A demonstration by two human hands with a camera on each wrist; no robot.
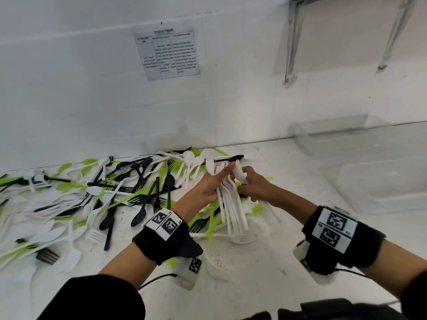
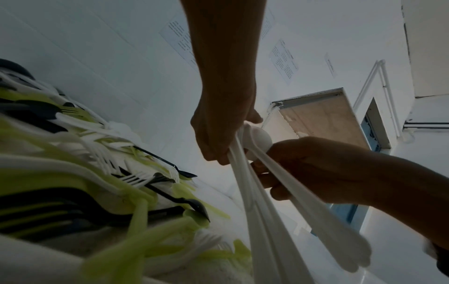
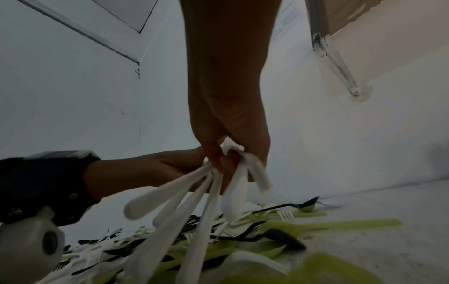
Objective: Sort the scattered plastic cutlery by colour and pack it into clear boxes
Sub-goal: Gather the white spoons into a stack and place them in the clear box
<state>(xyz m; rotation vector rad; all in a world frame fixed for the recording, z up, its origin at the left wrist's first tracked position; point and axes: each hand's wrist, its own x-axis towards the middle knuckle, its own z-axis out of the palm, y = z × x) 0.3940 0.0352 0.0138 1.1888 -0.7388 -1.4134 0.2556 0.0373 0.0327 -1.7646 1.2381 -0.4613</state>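
A dense scatter of white, black and lime-green plastic forks and spoons (image 1: 111, 192) covers the white speckled surface (image 1: 288, 239) from its left edge to the middle, up to the white back wall (image 1: 92, 100), leaving no bare path there. Right of the scatter and along the near edge the surface lies bare. At the far right two clear plastic boxes (image 1: 369, 181) stand by the wall, beneath the slanted metal shelf brackets (image 1: 292, 42).

White wall (image 1: 92, 77) with taped printed sheet (image 1: 167, 54), metal shelf bracket (image 1: 291, 42) above.
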